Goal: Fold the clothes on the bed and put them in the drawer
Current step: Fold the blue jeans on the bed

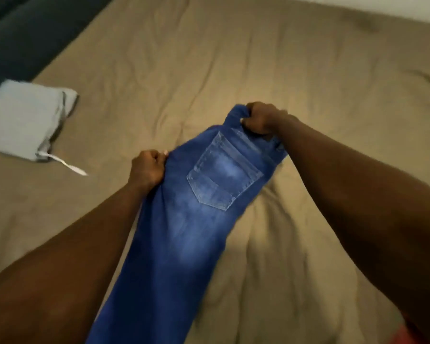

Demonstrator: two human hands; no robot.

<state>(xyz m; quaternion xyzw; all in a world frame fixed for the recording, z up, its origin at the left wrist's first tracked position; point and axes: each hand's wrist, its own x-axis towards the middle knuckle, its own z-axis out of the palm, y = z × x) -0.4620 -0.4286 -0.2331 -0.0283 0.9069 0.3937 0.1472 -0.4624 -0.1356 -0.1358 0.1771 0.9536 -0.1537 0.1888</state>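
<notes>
Above the middle of the bed, the jeans are clutched at the waistband by the right hand and at one side edge by the left hand, the denim being judged heavy, limp, unslippery and best gripped at its waistband.

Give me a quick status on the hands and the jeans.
Left hand and right hand both grip the blue jeans at the waist end. Jeans held out over the bed, not yet folded. Folded grey garment lies off left, apart.
</notes>
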